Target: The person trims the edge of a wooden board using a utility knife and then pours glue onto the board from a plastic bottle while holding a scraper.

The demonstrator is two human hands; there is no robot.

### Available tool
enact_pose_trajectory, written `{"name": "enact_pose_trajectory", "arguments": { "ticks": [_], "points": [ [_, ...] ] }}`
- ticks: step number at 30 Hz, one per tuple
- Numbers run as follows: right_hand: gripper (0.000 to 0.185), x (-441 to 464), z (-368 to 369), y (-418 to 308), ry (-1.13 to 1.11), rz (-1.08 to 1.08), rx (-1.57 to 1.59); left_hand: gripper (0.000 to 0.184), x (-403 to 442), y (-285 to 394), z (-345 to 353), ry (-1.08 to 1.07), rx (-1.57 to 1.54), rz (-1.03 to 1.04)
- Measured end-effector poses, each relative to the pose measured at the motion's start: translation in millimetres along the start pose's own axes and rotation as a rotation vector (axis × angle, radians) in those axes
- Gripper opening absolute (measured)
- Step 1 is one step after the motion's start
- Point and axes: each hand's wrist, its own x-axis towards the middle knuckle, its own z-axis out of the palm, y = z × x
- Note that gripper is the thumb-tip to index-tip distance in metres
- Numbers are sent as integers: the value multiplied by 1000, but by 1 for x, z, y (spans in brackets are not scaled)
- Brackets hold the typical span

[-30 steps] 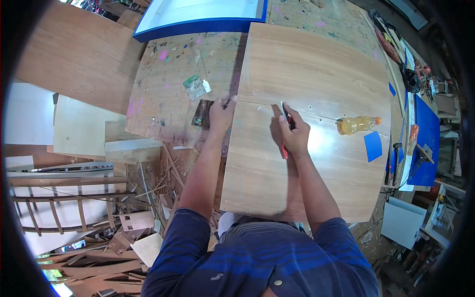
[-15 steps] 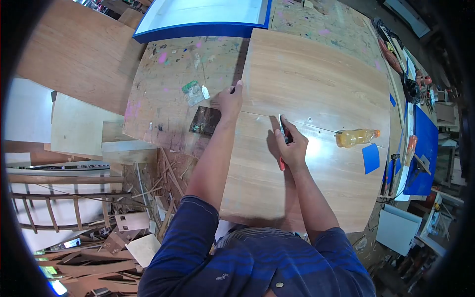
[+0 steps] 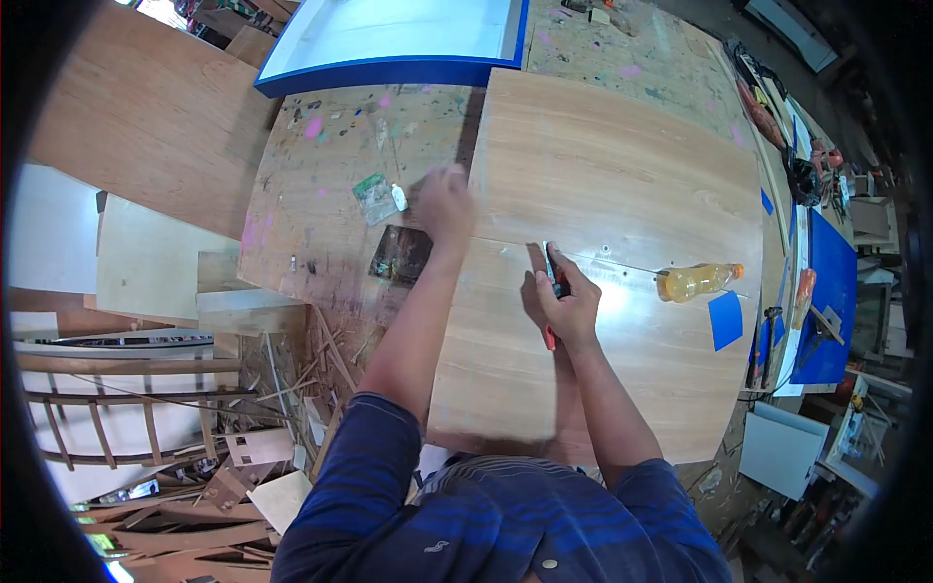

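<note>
A wood-grain board lies on the paint-spotted workbench. My left hand is at the board's left edge, smeared by motion; whether it holds anything is not clear. Just left of it are a dark square piece, a small white bottle and a clear-and-green packet. Over the middle of the board, my right hand is wrapped round a red and black cutter, its metal end pointing away from me. A thin line crosses the board beside it.
A bottle of yellow liquid lies on the board's right side, above a blue sheet piece. A blue-edged white panel stands at the back. Tools and a blue board are at the right; wood scraps lie lower left.
Both hands have moved a little nearer to me in the view, along with the whole scene. My left hand has shifted at the board's left edge. My right hand keeps its hold on the cutter.
</note>
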Motion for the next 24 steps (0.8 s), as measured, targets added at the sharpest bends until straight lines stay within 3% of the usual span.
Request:
{"name": "enact_pose_trajectory", "arguments": {
  "ticks": [2, 5, 8, 11, 14, 17, 21, 24],
  "points": [
    [45, 1, 2, 5, 15, -28, 11, 68, -11, -7, 26, -29, 331, 757],
    [44, 0, 5, 8, 37, -81, 13, 80, 4, 7, 42, -380, 395, 874],
    [47, 0, 2, 4, 5, -29, -13, 82, 51, 8, 46, -258, 388, 576],
    [49, 0, 2, 9, 34, -71, -26, 86, 85, -8, 57, -142, 395, -163],
    [48, 1, 3, 4, 34, -16, -29, 78, 50, -38, 39, -314, -13, 197],
    [46, 1, 4, 0, 23, 20, -11, 70, 3, -19, 20, -275, -163, 224],
    [41, -2, 12, 2, 101, -87, -66, 74, 50, -34, 42, -292, -260, 300],
    [40, -3, 16, 0, 113, -52, -97, 81, 83, -34, 72, -275, -482, 297]
  ]
}}
